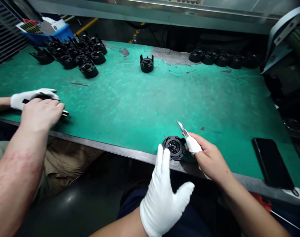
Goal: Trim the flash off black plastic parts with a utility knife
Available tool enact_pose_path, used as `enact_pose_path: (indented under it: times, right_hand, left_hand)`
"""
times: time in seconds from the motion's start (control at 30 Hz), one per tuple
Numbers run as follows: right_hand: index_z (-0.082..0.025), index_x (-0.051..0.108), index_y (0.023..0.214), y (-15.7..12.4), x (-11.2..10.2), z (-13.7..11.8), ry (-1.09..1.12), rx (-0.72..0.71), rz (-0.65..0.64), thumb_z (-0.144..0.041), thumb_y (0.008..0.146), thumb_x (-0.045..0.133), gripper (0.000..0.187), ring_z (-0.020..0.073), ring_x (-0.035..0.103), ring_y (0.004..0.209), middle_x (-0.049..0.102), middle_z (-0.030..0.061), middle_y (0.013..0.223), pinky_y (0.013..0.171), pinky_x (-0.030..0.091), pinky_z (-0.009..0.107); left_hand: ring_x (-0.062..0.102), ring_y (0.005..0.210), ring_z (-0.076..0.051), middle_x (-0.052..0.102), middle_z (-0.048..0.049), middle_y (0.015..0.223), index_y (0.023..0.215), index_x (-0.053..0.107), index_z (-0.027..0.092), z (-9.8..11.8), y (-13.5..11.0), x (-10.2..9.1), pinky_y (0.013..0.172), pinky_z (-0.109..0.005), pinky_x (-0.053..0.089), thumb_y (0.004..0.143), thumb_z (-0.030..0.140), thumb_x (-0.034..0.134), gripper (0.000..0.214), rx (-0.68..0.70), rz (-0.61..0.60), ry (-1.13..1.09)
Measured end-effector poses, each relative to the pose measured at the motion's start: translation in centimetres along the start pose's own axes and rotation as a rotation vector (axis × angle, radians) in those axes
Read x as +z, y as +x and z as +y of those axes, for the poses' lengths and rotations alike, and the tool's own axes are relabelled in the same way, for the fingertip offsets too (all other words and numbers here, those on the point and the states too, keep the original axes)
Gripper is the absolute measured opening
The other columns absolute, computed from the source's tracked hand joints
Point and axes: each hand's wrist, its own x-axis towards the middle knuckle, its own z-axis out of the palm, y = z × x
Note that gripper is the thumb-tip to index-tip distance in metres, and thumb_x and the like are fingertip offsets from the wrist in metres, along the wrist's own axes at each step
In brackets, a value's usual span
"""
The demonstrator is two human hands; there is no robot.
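A round black plastic part (174,146) lies at the front edge of the green bench, its ribbed inner face up. My left hand (164,194), in a white glove, is open with thumb and fingers apart; its fingertips overlap the near left rim of the part, and I cannot tell whether they touch it. My right hand (206,153) is closed round a craft knife (183,129), whose blade points up and left above the bench. White wrapping covers the thumb of that hand. The knife's handle is mostly hidden in the grip.
At left a co-worker's gloved hand (31,97) and bare hand (42,113) handle a dark part. Several black housings (89,69) cluster back left by a blue bin (41,39); one housing (147,64) stands mid-back, several (209,57) back right. A phone (272,163) lies right.
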Motion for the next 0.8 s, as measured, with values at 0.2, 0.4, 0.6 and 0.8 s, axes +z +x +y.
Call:
enact_pose_path:
  times: [0.2, 0.4, 0.6, 0.8]
  right_hand:
    - [-0.026, 0.065, 0.133, -1.7, -4.6, 1.2, -0.455, -0.230, -0.152, -0.021, 0.096, 0.044, 0.042, 0.0242, 0.070, 0.112, 0.070, 0.0029, 0.130, 0.092, 0.056, 0.038]
    - [-0.031, 0.063, 0.134, -1.5, -4.8, 1.7, -0.672, -0.230, -0.242, -0.026, 0.098, 0.044, 0.041, 0.0269, 0.073, 0.102, 0.073, 0.0023, 0.124, 0.081, 0.061, 0.042]
    - [-0.027, 0.062, 0.135, -2.3, -4.4, 1.6, -0.619, -0.221, -0.283, -0.021, 0.097, 0.044, 0.042, 0.0264, 0.073, 0.104, 0.073, 0.0035, 0.126, 0.082, 0.062, 0.041]
    - [-0.026, 0.064, 0.132, -3.7, -3.8, 1.3, -0.475, -0.219, -0.252, -0.016, 0.094, 0.042, 0.045, 0.0212, 0.071, 0.110, 0.072, 0.0001, 0.128, 0.091, 0.060, 0.035]
  left_hand:
    - [0.027, 0.153, -0.033, 0.024, -0.0175, 0.165, 0.159, 0.013, 0.019, -1.6, 4.5, -1.2, 0.126, -0.053, 0.029, 0.082, 0.049, 0.075, 0.104, -0.004, -0.007, -0.090]
    - [0.045, 0.143, -0.032, 0.045, -0.0185, 0.153, 0.151, 0.032, 0.015, -3.3, 7.8, -0.7, 0.121, -0.051, 0.037, 0.075, 0.060, 0.078, 0.100, 0.104, -0.068, -0.067]
    - [0.057, 0.130, -0.030, 0.057, -0.0144, 0.140, 0.145, 0.040, 0.019, -3.3, 7.7, -0.6, 0.115, -0.048, 0.045, 0.073, 0.061, 0.080, 0.091, 0.129, -0.057, -0.120]
    - [0.060, 0.126, -0.028, 0.059, -0.0123, 0.137, 0.142, 0.043, 0.022, -3.1, 7.7, -0.6, 0.113, -0.046, 0.047, 0.071, 0.060, 0.082, 0.089, 0.109, -0.033, -0.145]
